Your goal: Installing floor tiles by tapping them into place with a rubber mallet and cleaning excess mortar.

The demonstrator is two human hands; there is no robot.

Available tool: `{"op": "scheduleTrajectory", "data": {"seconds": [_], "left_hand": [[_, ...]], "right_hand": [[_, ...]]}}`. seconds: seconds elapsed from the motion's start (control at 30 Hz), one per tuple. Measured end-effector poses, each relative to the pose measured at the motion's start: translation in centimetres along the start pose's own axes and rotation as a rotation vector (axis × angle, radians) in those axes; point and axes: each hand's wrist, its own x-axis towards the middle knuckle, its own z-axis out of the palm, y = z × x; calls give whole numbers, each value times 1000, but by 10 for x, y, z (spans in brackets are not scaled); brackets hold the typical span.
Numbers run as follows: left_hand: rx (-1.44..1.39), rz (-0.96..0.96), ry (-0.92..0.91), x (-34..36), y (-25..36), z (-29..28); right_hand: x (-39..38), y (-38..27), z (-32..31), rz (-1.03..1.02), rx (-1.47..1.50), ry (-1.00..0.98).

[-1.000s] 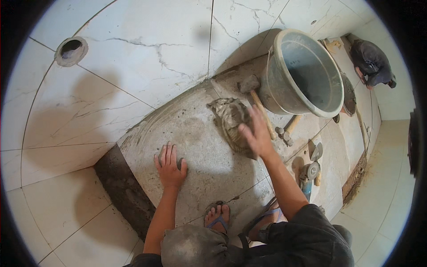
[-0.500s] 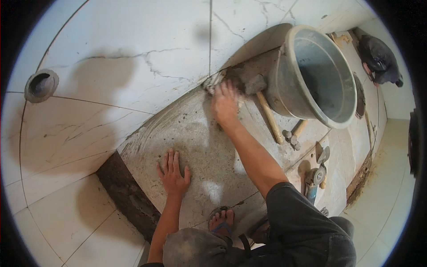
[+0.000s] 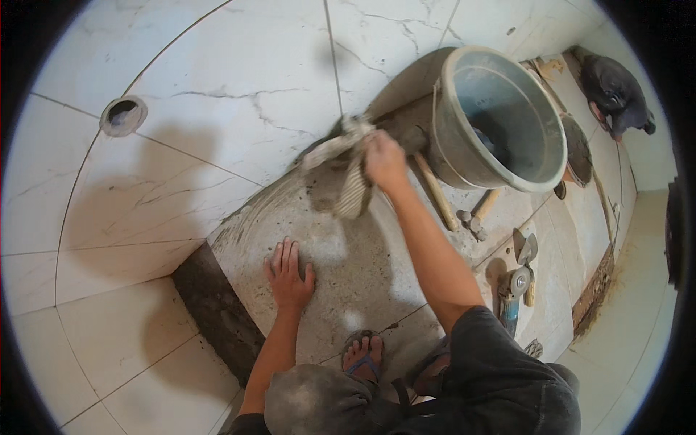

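A dirty, pale striped rag hangs from my right hand, whose fingers are closed round it. The rag is lifted a little off the slab, next to the foot of the tiled wall, and its edges are smeared by motion. My left hand lies flat with fingers spread on the grey, dusty floor slab. Just right of my right hand a wooden-handled mallet leans by the large grey bucket; its head is in shadow.
A hammer, an angle grinder and a trowel lie on the right. Behind the bucket is a smaller container. Another person crouches at the far right. A dark strip borders the slab at left; a pipe opening sits in the wall.
The rag was bunched against the wall's foot under my right hand; now it is raised and hangs loose. My left hand stays flat on the slab. The view has shifted slightly.
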Motion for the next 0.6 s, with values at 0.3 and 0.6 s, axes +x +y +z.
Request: {"op": "scheduleTrajectory", "data": {"seconds": [0.3,0.6], "left_hand": [[12,-6,-103,6,3,15],[80,-27,-150,2,-3,7]], "right_hand": [[52,55,59,90,-711,-264],[-51,-61,145,-262,-904,-445]]}}
